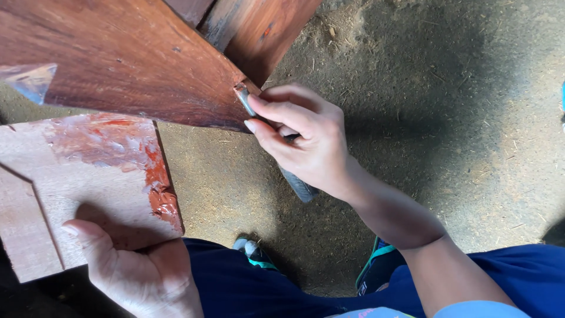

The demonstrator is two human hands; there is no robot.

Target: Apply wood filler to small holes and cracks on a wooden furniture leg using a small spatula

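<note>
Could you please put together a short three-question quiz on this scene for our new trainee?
1. True or false: the right hand presses a grey metal tool against the corner of the dark reddish-brown wooden board.
2. What does the left hand hold? A) a brush B) a pale wooden offcut smeared with reddish filler paste C) a cloth
3. Fill in: the ground below is covered with ____.

Key: 1 true; 2 B; 3 sawdust
</note>
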